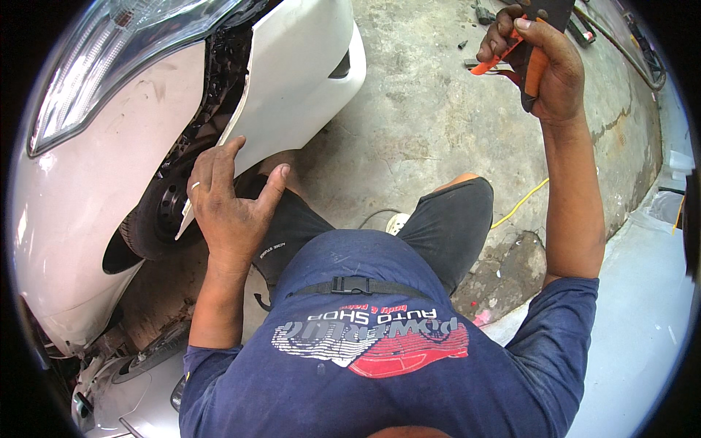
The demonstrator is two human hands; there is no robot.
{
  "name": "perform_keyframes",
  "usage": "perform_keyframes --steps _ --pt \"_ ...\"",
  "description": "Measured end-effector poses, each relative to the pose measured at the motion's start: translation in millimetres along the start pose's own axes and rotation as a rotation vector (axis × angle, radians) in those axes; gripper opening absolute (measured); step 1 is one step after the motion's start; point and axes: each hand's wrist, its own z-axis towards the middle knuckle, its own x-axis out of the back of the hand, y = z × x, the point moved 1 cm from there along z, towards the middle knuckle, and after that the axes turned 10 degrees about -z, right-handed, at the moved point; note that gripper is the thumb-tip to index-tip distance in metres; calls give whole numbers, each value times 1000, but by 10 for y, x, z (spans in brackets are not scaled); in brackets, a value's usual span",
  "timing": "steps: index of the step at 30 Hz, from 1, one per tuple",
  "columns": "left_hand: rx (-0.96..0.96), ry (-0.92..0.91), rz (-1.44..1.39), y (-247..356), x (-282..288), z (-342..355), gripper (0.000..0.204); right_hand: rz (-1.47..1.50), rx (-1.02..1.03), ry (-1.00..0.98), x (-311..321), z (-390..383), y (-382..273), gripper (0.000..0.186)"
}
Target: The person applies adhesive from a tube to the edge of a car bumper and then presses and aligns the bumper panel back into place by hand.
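My right hand point(558, 69), raised at the upper right, is closed round an orange-and-black hand tool point(537, 73). The tool has an orange lever under my fingers and a dark flat upper part that runs out of view. My left hand point(230, 201) has its thumb and fingers apart, with a ring on one finger. It is at the edge of a white car bumper point(292, 80); whether it touches the bumper I cannot tell. The bumper stands away from the white fender point(139, 117), leaving a dark gap point(212, 102) between them.
A clear headlight point(124, 58) sits above the fender, and a black wheel point(164, 204) shows below the gap. On the stained concrete floor point(416, 109) lie a yellow cord point(522, 204), a hose point(621, 51) and small dark pieces point(484, 14). A pale blue surface point(635, 314) lies at my right.
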Motion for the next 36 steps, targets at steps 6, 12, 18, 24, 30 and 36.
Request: perform_keyframes --steps 6,12,18,24,30,36 --pt "-23 23 -26 8 -14 21 69 207 -66 39 52 35 92 32" --pt "-61 41 -32 36 -1 40 68 250 -168 155 -118 28 -53 27" --pt "-47 34 -19 52 -5 40 67 233 -134 176 -99 34 -17 27" --pt "14 -35 -27 65 27 36 65 228 -185 146 -131 27 -168 27" --pt "-12 -14 -20 75 23 36 65 218 -149 180 -97 16 -79 27" --pt "-19 0 -5 99 28 54 64 244 -78 129 -96 51 -75 28"
